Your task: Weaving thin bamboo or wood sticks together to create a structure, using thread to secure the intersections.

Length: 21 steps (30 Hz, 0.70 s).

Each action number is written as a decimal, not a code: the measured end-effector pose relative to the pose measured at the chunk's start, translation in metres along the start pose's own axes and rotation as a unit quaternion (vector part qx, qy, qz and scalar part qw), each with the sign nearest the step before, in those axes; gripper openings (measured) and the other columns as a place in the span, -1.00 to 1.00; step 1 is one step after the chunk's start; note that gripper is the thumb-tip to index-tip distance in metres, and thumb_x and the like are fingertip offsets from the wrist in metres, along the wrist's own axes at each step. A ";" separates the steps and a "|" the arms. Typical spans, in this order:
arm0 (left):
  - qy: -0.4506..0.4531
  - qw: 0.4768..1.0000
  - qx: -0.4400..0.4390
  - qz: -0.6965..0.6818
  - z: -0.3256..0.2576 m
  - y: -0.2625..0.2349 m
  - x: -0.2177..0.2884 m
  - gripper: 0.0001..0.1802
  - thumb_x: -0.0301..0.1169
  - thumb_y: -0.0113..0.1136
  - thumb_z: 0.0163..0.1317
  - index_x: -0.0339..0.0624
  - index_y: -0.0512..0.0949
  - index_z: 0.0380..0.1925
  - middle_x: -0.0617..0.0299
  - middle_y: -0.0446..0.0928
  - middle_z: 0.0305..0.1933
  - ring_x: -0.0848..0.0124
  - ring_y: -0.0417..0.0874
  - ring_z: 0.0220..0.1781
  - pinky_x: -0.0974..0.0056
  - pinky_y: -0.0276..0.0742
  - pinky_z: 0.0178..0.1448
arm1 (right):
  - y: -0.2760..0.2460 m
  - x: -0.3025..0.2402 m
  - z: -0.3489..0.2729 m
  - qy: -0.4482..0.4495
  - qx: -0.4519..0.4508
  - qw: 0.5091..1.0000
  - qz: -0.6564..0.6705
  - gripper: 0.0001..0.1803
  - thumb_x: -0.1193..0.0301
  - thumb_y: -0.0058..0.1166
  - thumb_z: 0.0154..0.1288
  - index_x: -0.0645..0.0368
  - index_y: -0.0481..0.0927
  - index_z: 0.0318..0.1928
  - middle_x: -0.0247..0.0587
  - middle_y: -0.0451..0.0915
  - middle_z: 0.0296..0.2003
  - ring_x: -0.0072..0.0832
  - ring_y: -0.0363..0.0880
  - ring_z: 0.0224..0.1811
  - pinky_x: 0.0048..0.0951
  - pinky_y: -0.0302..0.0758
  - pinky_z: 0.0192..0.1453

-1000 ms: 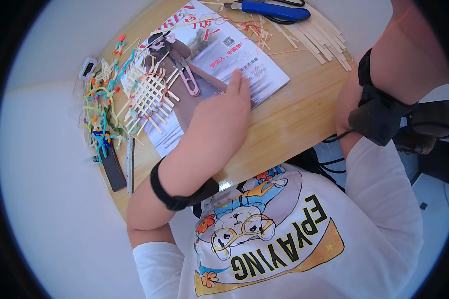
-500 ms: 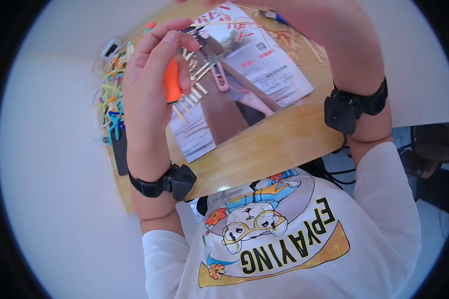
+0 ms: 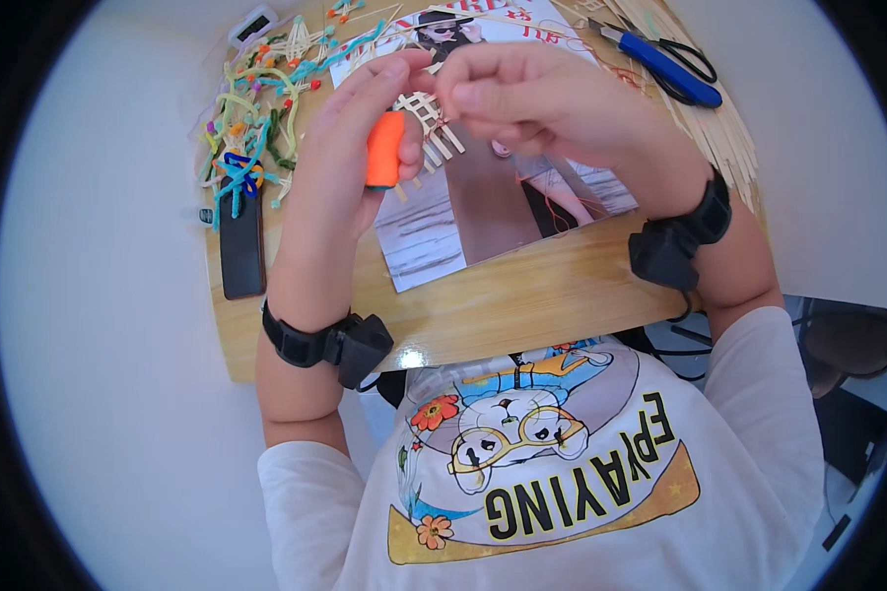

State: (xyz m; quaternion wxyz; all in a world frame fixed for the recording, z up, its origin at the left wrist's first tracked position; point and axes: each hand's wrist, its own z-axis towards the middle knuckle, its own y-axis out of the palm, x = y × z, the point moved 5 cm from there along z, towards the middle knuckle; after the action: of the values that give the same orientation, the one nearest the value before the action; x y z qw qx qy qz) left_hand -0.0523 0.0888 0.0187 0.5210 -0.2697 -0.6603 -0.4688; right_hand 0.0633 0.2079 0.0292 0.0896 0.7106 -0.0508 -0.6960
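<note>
My left hand (image 3: pixel 350 138) is closed around a smooth orange cylinder-like piece (image 3: pixel 384 150) with a dark lower end, its kind unclear. Its raised fingertips meet those of my right hand (image 3: pixel 522 98), which is curled in a pinch; whatever the right fingers hold is too small to make out. Just below the fingertips is a lattice of short pale wooden sticks (image 3: pixel 443 143), partly covered by the left hand. Whether the lattice is held or only lies there I cannot tell. Under both hands lies a glossy magazine (image 3: pixel 419 246), and thin red thread (image 3: pixel 567 202) trails across it.
A heap of colourful bent strips and stick pieces (image 3: pixel 256 123) covers the table's left side, beside a dark flat phone-like case (image 3: pixel 242 246). Blue-handled pliers (image 3: pixel 670 74) and a bundle of thin wooden sticks (image 3: pixel 724 138) lie at right. A small white device (image 3: pixel 253 27) stands far left.
My right hand has come down and toward the left hand, so their fingertips now meet. The view has shifted, bringing the pliers and stick bundle fully in sight. The orange piece stays in my left hand.
</note>
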 end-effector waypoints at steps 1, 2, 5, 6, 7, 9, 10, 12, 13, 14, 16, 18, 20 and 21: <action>-0.012 1.000 0.002 -0.012 0.002 -0.004 -0.005 -0.56 -0.20 0.13 0.49 -0.32 0.53 0.17 0.19 0.59 -0.13 0.53 0.50 -0.50 0.40 0.42 -0.46 | -0.003 -0.006 -0.001 -0.017 0.002 0.999 -0.027 -0.75 0.19 0.03 0.58 0.11 0.55 -0.11 -0.56 0.34 -0.51 -0.80 0.12 -0.56 -0.62 0.02 -0.51; -0.015 0.999 -0.009 -0.029 0.005 -0.006 -0.009 -0.56 -0.21 0.13 0.49 -0.33 0.53 0.17 0.19 0.59 -0.13 0.53 0.50 -0.48 0.39 0.42 -0.44 | -0.010 -0.011 -0.004 -0.035 0.022 0.999 -0.027 -0.75 0.21 0.06 0.56 0.14 0.57 -0.08 -0.54 0.39 -0.48 -0.80 0.17 -0.57 -0.62 0.09 -0.50; -0.055 0.998 -0.022 -0.032 0.012 -0.016 -0.017 -0.55 -0.21 0.13 0.48 -0.33 0.52 0.19 0.19 0.58 -0.14 0.52 0.50 -0.44 0.37 0.42 -0.42 | -0.027 -0.016 -0.004 -0.031 0.038 0.996 0.078 -0.83 0.32 0.01 0.58 0.15 0.53 -0.07 -0.48 0.35 -0.55 -0.69 0.20 -0.60 -0.65 0.20 -0.51; -0.057 0.996 -0.035 -0.051 0.013 -0.017 -0.017 -0.55 -0.21 0.13 0.48 -0.33 0.52 0.19 0.19 0.58 -0.15 0.52 0.49 -0.44 0.37 0.41 -0.42 | -0.032 -0.020 -0.004 -0.042 0.047 0.995 0.081 -0.84 0.31 0.01 0.58 0.15 0.52 -0.08 -0.48 0.35 -0.54 -0.69 0.18 -0.59 -0.64 0.17 -0.51; -0.060 0.995 -0.042 -0.067 0.014 -0.019 -0.017 -0.54 -0.20 0.13 0.48 -0.33 0.52 0.19 0.19 0.58 -0.16 0.52 0.49 -0.45 0.38 0.40 -0.43 | -0.037 -0.024 -0.007 -0.054 0.056 0.993 0.084 -0.84 0.31 0.02 0.58 0.14 0.51 -0.09 -0.48 0.35 -0.54 -0.70 0.17 -0.59 -0.64 0.14 -0.51; -0.070 0.993 -0.048 -0.076 0.013 -0.020 -0.017 -0.53 -0.19 0.09 0.51 -0.34 0.48 0.21 0.20 0.55 -0.16 0.54 0.46 -0.45 0.41 0.37 -0.45 | -0.046 -0.033 -0.013 -0.066 0.103 0.989 0.084 -0.84 0.31 0.01 0.59 0.13 0.50 -0.12 -0.48 0.34 -0.54 -0.72 0.15 -0.58 -0.66 0.11 -0.52; -0.077 0.994 -0.046 -0.069 0.011 -0.021 -0.017 -0.52 -0.18 0.05 0.54 -0.35 0.45 0.24 0.22 0.53 -0.15 0.56 0.44 -0.45 0.44 0.34 -0.47 | -0.047 -0.040 -0.016 -0.083 0.094 0.990 0.070 -0.83 0.30 0.01 0.60 0.13 0.50 -0.12 -0.48 0.34 -0.54 -0.72 0.15 -0.58 -0.66 0.11 -0.53; -0.088 0.993 -0.053 -0.054 0.005 -0.019 -0.019 -0.50 -0.15 -0.01 0.57 -0.34 0.41 0.26 0.24 0.50 -0.14 0.58 0.42 -0.45 0.48 0.30 -0.49 | -0.047 -0.056 -0.024 -0.115 0.077 0.989 0.041 -0.83 0.29 0.00 0.60 0.13 0.51 -0.11 -0.49 0.34 -0.54 -0.73 0.14 -0.59 -0.67 0.10 -0.54; -0.091 0.993 -0.063 -0.045 0.002 -0.018 -0.020 -0.49 -0.13 -0.04 0.58 -0.34 0.41 0.26 0.25 0.50 -0.14 0.59 0.42 -0.45 0.49 0.29 -0.48 | -0.048 -0.061 -0.030 -0.112 0.089 0.989 0.041 -0.81 0.28 -0.01 0.61 0.13 0.51 -0.11 -0.49 0.34 -0.55 -0.73 0.14 -0.60 -0.67 0.08 -0.57; -0.084 0.992 -0.085 -0.044 -0.002 -0.017 -0.020 -0.48 -0.10 -0.06 0.59 -0.33 0.41 0.26 0.25 0.49 -0.15 0.59 0.41 -0.45 0.50 0.28 -0.48 | -0.049 -0.066 -0.035 -0.126 0.103 0.986 0.034 -0.81 0.28 -0.01 0.61 0.13 0.51 -0.11 -0.49 0.35 -0.55 -0.74 0.14 -0.60 -0.67 0.08 -0.58; -0.093 0.991 -0.076 -0.052 -0.007 -0.020 -0.022 -0.49 -0.08 -0.01 0.57 -0.33 0.49 0.19 0.26 0.53 -0.20 0.57 0.43 -0.47 0.45 0.32 -0.47 | -0.051 -0.076 -0.045 -0.154 0.130 0.979 0.021 -0.80 0.28 -0.02 0.61 0.14 0.51 -0.11 -0.50 0.35 -0.55 -0.74 0.14 -0.60 -0.66 0.09 -0.59; -0.091 0.988 -0.092 -0.080 -0.008 -0.024 -0.021 -0.48 -0.05 -0.02 0.57 -0.32 0.53 0.15 0.27 0.54 -0.24 0.58 0.44 -0.48 0.43 0.33 -0.47 | -0.054 -0.082 -0.052 -0.166 0.163 0.973 0.001 -0.80 0.29 -0.03 0.62 0.15 0.51 -0.11 -0.51 0.35 -0.55 -0.75 0.14 -0.61 -0.67 0.11 -0.59; -0.085 0.981 -0.122 -0.122 -0.008 -0.028 -0.018 -0.45 0.00 -0.07 0.59 -0.31 0.53 0.13 0.28 0.53 -0.25 0.60 0.42 -0.48 0.45 0.30 -0.48 | -0.058 -0.085 -0.054 -0.173 0.180 0.968 -0.009 -0.81 0.30 -0.04 0.62 0.15 0.51 -0.11 -0.51 0.35 -0.55 -0.76 0.14 -0.61 -0.68 0.12 -0.59; -0.079 0.982 -0.133 -0.106 -0.007 -0.031 -0.017 -0.44 0.06 -0.20 0.62 -0.23 0.45 0.14 0.28 0.44 -0.19 0.61 0.34 -0.51 0.53 0.29 -0.51 | -0.060 -0.085 -0.054 -0.174 0.181 0.968 -0.011 -0.81 0.30 -0.04 0.62 0.15 0.51 -0.11 -0.52 0.35 -0.55 -0.76 0.13 -0.61 -0.68 0.12 -0.59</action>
State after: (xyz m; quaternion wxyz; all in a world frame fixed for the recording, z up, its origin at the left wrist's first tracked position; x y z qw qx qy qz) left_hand -0.0698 0.0723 -0.0079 0.3738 -0.3013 -0.6559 -0.5825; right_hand 0.1119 0.2860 0.1015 -0.0588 0.5832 -0.1831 -0.7893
